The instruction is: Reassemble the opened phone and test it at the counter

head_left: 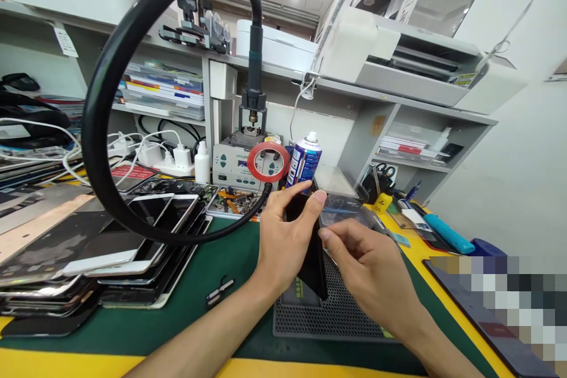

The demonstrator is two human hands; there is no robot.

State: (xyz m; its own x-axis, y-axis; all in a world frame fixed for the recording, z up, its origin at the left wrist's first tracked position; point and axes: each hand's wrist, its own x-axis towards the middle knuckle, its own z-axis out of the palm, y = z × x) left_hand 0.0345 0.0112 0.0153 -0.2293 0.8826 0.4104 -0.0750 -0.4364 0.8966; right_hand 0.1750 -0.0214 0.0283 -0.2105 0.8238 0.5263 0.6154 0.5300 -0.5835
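My left hand (287, 233) grips a thin black device (315, 274) that looks like a phone, with the thumb across its upper part and the fingers behind. It stands tilted on edge, its lower corner over a dark grey honeycomb mat (341, 313). At the device's right edge, my right hand (370, 266) has its thumb and forefinger pinched together. Whatever lies between those fingertips is too small or hidden to make out. Left of my left forearm, a small black part with metal pieces (219, 293) rests on the green work mat (248, 331).
Stacked tablets and screens (146, 248) fill the left side. A black flexible hose (95, 100) loops up from a grey bench machine (230, 159) at the back. Near it stand red tape (251, 163) and a blue spray can (305, 159). A dark panel (478, 319) lies at right.
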